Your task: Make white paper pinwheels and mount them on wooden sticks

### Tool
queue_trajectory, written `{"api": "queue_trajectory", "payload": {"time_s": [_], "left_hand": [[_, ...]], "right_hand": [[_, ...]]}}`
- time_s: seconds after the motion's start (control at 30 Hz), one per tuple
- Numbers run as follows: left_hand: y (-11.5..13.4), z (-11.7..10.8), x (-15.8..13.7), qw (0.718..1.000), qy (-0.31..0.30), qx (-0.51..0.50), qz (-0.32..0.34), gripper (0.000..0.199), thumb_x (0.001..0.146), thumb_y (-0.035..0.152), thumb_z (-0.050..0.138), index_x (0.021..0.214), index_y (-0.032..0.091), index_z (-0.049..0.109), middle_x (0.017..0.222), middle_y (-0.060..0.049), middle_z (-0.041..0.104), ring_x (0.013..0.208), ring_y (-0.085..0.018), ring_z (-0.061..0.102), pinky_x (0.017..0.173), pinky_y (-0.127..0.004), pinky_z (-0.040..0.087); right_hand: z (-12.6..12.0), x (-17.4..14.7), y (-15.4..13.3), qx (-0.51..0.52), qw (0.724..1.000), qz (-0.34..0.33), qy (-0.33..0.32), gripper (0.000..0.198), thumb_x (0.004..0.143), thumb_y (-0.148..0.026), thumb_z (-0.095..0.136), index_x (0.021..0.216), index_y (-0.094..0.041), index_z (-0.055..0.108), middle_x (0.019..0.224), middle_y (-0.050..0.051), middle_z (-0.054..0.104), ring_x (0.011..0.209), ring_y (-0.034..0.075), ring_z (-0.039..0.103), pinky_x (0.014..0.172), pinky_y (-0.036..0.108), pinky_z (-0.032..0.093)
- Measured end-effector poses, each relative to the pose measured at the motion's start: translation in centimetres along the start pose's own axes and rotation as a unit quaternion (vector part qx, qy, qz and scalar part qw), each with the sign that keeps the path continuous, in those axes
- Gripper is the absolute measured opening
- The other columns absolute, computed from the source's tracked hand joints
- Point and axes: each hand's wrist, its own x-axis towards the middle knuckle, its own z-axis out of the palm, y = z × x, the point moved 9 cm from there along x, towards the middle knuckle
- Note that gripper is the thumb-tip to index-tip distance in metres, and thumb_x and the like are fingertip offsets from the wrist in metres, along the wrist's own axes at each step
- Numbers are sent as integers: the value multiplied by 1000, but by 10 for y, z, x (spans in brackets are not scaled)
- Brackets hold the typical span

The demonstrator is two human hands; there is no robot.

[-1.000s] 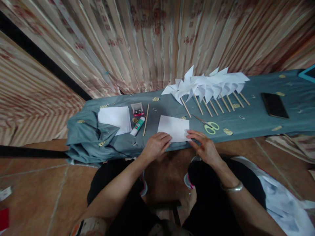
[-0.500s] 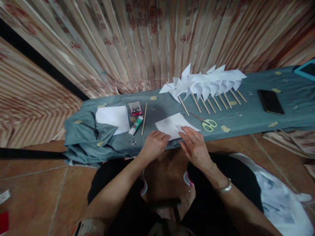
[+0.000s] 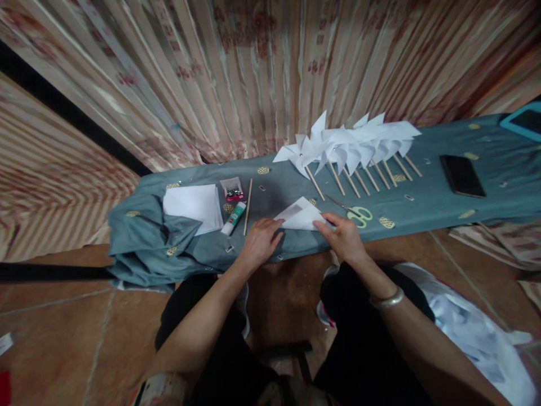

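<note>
A white sheet of paper [image 3: 301,217] lies at the bench's front edge, folded over, with its peak pointing away from me. My left hand [image 3: 261,239] is closed at the paper's left corner, fingertips on it. At the right corner, my right hand [image 3: 343,234] pinches the paper between thumb and fingers. Green-handled scissors [image 3: 359,217] lie just beyond my right hand. Left of the paper are a wooden stick [image 3: 248,207], a glue stick [image 3: 234,219] and a small box of metal pins [image 3: 233,189].
Several white paper pinwheels [image 3: 338,144] on sticks lie in a row at the back. A stack of white paper [image 3: 192,206] sits at the left, partly under the cloth. A black phone [image 3: 462,176] and a blue-edged device [image 3: 524,121] are on the right. A curtain [image 3: 262,73] hangs behind.
The paper has gone from a flatter, open sheet to a folded triangular shape. My right hand has moved from over the sheet to its right corner; my left hand stays at the left side.
</note>
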Motion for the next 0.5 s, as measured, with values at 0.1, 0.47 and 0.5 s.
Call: {"api": "queue_trajectory", "payload": {"time_s": [0.1, 0.47, 0.5], "left_hand": [[-1, -3, -2, 1000, 26, -2, -3, 46, 93, 23, 52, 138, 15, 50, 121, -14, 69, 107, -25, 65, 96, -42, 53], [67, 36, -16, 985, -36, 99, 135, 62, 92, 35, 57, 145, 10, 38, 156, -19, 37, 151, -32, 22, 120, -54, 25], [67, 39, -17, 985, -43, 103, 131, 65, 91, 37, 59, 146, 10, 37, 157, -19, 36, 151, -33, 20, 120, -55, 23]], "right_hand": [[1, 16, 8, -50, 999, 20, 6, 28, 82, -43, 59, 90, -21, 75, 80, 6, 77, 69, 25, 69, 67, 37, 54], [11, 25, 26, -2, 999, 28, 30, 34, 83, -41, 61, 106, -19, 69, 99, 10, 77, 86, 28, 72, 79, 42, 57], [11, 25, 25, -7, 999, 22, 29, 34, 84, -41, 61, 108, -19, 69, 100, 11, 76, 87, 28, 72, 80, 43, 57]]}}
